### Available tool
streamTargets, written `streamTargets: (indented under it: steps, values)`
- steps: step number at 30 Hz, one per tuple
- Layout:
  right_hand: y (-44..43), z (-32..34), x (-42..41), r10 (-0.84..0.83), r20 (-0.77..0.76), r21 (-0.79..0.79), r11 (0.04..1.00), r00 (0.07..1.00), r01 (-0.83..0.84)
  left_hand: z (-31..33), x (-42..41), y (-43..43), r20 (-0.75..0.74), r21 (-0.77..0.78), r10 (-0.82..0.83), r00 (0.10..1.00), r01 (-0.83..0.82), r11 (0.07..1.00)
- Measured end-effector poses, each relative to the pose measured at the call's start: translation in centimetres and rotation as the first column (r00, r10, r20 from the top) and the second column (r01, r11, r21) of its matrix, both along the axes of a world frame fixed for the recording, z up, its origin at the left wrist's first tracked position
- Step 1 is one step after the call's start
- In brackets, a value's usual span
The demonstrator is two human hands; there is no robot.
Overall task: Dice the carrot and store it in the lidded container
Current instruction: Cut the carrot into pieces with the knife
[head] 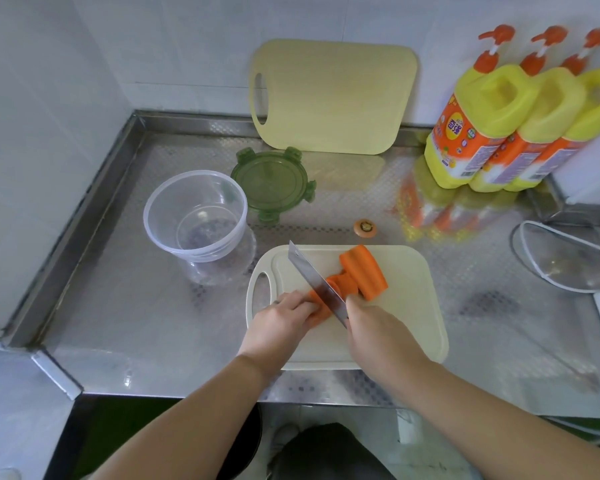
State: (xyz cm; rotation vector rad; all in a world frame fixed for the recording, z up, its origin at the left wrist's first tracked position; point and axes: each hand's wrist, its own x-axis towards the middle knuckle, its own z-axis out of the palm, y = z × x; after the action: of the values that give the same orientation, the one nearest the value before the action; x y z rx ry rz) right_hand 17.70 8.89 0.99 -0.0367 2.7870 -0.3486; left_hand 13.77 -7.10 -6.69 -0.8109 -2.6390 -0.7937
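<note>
Left hand (284, 315): at the near left of the cutting board (406, 306), palm down, its fingers (298, 301) curled close together over the narrow end of the carrot (317, 308), holding it to the board.
Right hand (374, 327): just right of the left hand, fingers wrapped tight round the handle of the knife (312, 278); the handle itself is hidden inside the fist.
Knife: the blade runs from the right hand out to the far left and stands across the carrot, right beside the left fingertips. How deep it has cut cannot be told.
Carrot: lying on the middle of the cutting board. Right of the blade are thicker orange chunks (362, 271), touching one another.
Carrot top (365, 227): a small cut-off end on the bench (136, 323), just beyond the board's far edge.
Container (160, 195): clear, round and uncovered, on the bench left of the board.
Lid (272, 183): green, flat on the bench, just beyond and right of the container.
Second board (333, 98): pale yellow, leaning on the far wall.
Bottles (478, 133): three yellow pump bottles at the far right.
Glass lid (568, 265): on the bench at the right edge.
</note>
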Motion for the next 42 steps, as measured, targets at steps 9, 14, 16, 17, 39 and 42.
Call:
streamTargets:
  steps: [9, 14, 16, 17, 39, 42]
  values:
    - [0.4, -0.1, -0.4, 0.062, 0.034, 0.055, 0.996, 0.998, -0.064, -0.4, -0.1, -0.2, -0.021, 0.028, -0.03, 0.999, 0.03, 0.999]
    - [0.1, -0.9, -1.1, 0.095, 0.064, 0.07, 0.993, 0.993, -0.1, -0.9, -0.5, -0.4, -0.031, 0.019, -0.046, 0.998, 0.046, 0.999]
    - [-0.1, -1.5, -1.3, 0.093, 0.085, 0.074, 0.992, 0.992, -0.099, -1.0, -0.6, -0.5, -0.054, 0.013, -0.05, 0.997, 0.05, 0.999]
    - [-0.2, -1.7, -1.3, 0.088, 0.084, 0.073, 0.993, 0.993, -0.094, -1.0, -0.6, -0.5, -0.064, 0.012, -0.054, 0.997, 0.055, 0.998]
    - [-0.3, 0.9, 0.5, -0.033, 0.028, -0.01, 0.999, 0.999, 0.034, -0.9, -0.2, -1.1, 0.027, 0.01, -0.091, 0.995, 0.091, 0.996]
    - [-0.5, 0.9, 0.6, -0.026, 0.043, 0.001, 1.0, 0.999, 0.026, -0.6, -0.2, -1.1, 0.016, -0.031, -0.087, 0.996, 0.088, 0.996]
